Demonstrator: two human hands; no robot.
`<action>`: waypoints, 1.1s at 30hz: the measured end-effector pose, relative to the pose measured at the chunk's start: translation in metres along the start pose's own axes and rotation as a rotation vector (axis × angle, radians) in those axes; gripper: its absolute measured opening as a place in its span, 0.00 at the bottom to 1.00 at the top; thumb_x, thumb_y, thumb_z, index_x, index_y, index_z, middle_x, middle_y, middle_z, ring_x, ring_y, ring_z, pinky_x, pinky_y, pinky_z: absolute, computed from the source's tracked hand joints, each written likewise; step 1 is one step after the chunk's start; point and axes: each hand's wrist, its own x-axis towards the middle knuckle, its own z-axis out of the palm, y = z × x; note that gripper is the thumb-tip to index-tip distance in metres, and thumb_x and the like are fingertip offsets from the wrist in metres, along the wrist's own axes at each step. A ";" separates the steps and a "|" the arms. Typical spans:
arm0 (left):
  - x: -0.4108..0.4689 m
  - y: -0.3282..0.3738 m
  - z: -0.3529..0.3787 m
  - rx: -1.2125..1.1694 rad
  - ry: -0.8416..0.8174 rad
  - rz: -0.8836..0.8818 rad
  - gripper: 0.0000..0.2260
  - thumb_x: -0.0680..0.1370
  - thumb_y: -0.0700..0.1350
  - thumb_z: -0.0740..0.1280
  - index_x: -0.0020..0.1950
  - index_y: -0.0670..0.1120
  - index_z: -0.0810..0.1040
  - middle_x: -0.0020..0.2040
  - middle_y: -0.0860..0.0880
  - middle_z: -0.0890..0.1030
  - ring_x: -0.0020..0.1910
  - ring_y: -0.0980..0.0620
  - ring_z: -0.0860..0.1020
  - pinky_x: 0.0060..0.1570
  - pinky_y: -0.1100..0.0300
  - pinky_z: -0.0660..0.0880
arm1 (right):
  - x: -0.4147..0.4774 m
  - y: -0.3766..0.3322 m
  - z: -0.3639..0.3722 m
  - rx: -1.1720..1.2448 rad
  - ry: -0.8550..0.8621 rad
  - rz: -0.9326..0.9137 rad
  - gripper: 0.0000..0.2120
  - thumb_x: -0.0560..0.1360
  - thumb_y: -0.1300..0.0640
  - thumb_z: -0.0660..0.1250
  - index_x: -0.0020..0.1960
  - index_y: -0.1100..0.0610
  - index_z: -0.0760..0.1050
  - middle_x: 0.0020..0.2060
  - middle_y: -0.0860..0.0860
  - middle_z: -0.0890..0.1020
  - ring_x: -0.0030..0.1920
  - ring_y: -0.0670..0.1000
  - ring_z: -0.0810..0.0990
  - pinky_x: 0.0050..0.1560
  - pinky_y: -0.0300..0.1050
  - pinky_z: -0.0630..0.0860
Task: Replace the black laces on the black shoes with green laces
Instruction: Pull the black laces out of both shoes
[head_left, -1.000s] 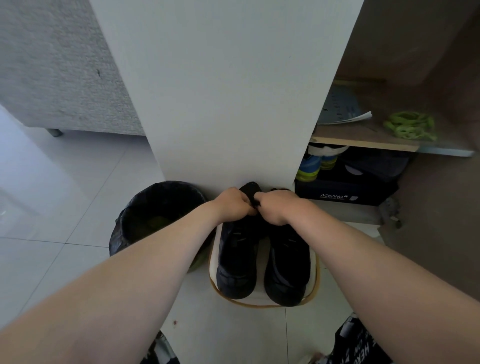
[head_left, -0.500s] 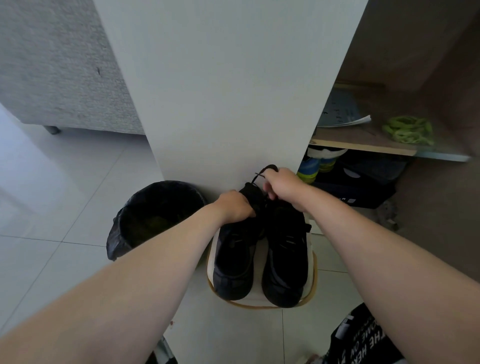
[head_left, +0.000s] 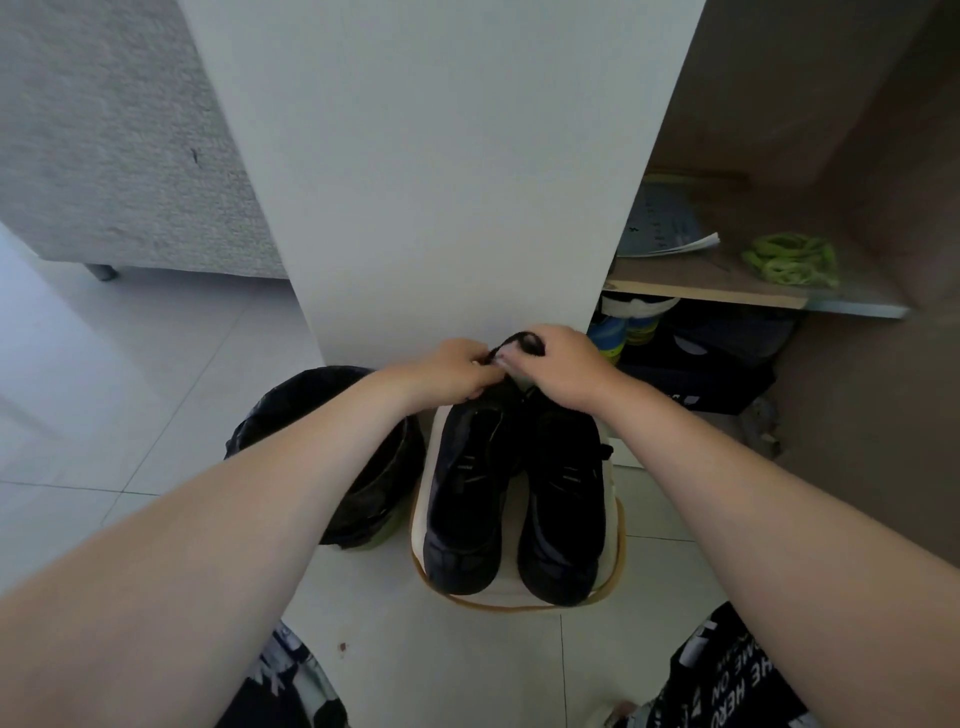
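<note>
Two black shoes, a left one (head_left: 467, 493) and a right one (head_left: 563, 499), stand side by side on a small white stool (head_left: 519, 597), toes toward me. At their far ends my left hand (head_left: 452, 369) and my right hand (head_left: 558, 364) meet. Both pinch a black lace (head_left: 524, 343), which loops up between the fingers. The shoes' far ends are hidden under my hands. A bundle of green laces (head_left: 789, 257) lies on a wooden shelf (head_left: 711, 293) at the right.
A bin lined with a black bag (head_left: 353, 467) stands just left of the stool. A white panel (head_left: 441, 182) rises behind the shoes. Under the shelf sit a dark shoebox (head_left: 696, 379) and coloured shoes (head_left: 623, 332). Papers (head_left: 665, 228) lie on the shelf.
My right hand pulled the lace up and to the right, then came back toward the left hand. Now both hands pinch the lace loop above the shoes.
</note>
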 end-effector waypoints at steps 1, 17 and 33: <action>-0.003 -0.003 -0.006 0.129 -0.038 -0.017 0.06 0.78 0.48 0.68 0.43 0.48 0.76 0.35 0.51 0.78 0.35 0.52 0.75 0.39 0.60 0.70 | -0.004 0.003 0.002 -0.047 -0.051 0.009 0.10 0.78 0.47 0.68 0.41 0.51 0.79 0.41 0.50 0.83 0.46 0.53 0.80 0.45 0.47 0.74; -0.028 0.024 0.024 0.214 -0.113 0.086 0.08 0.76 0.45 0.71 0.55 0.52 0.81 0.46 0.55 0.81 0.39 0.58 0.77 0.43 0.65 0.72 | -0.063 0.038 -0.022 -0.275 -0.241 0.255 0.12 0.72 0.50 0.72 0.56 0.47 0.78 0.50 0.45 0.77 0.55 0.50 0.79 0.54 0.45 0.77; -0.003 0.040 0.053 0.474 -0.309 0.010 0.19 0.75 0.60 0.69 0.51 0.44 0.84 0.47 0.47 0.84 0.48 0.49 0.81 0.51 0.55 0.76 | -0.061 0.062 -0.023 0.021 -0.166 0.345 0.08 0.82 0.58 0.64 0.51 0.63 0.78 0.37 0.54 0.80 0.31 0.53 0.79 0.38 0.53 0.81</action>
